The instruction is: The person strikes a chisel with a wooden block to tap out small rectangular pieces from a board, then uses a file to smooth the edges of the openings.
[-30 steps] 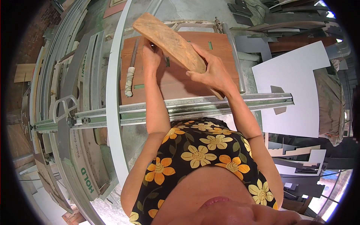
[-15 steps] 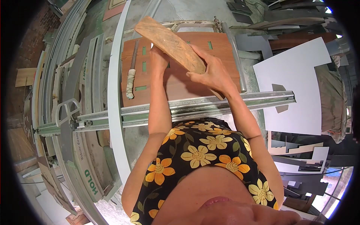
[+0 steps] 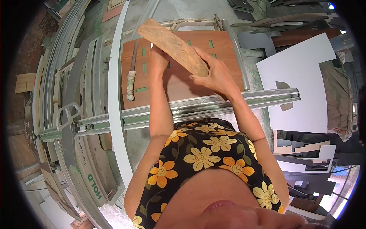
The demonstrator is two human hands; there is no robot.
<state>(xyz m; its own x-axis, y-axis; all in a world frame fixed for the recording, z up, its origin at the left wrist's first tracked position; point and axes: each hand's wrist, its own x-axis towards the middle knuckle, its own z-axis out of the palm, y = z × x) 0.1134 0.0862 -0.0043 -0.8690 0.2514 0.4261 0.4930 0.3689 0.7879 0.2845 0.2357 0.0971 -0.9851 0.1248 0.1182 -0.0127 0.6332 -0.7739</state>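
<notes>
A long wooden block (image 3: pixel 171 45) is tilted diagonally over a reddish-brown board (image 3: pixel 187 86) with green slots. My right hand (image 3: pixel 215 74) grips the block's lower right end, its thumb and fingers on the edges. Under the block's upper left part is my left hand (image 3: pixel 158 57); its fingers are mostly hidden behind the wood. To the left on the board lies a thin rod tool (image 3: pixel 131 82) with a cloth-wrapped handle.
A metal rail (image 3: pixel 213 105) crosses in front of my body. A long white strip (image 3: pixel 114 84) runs along the board's left side. Large white sheets (image 3: pixel 297 76) stand at the right. Metal profiles (image 3: pixel 49 76) and stacked panels (image 3: pixel 305 152) lie at the sides.
The view has shifted slightly, so the surroundings sit a little higher and further left. Both hands stay at the block, whose broad face is turned slightly more into view.
</notes>
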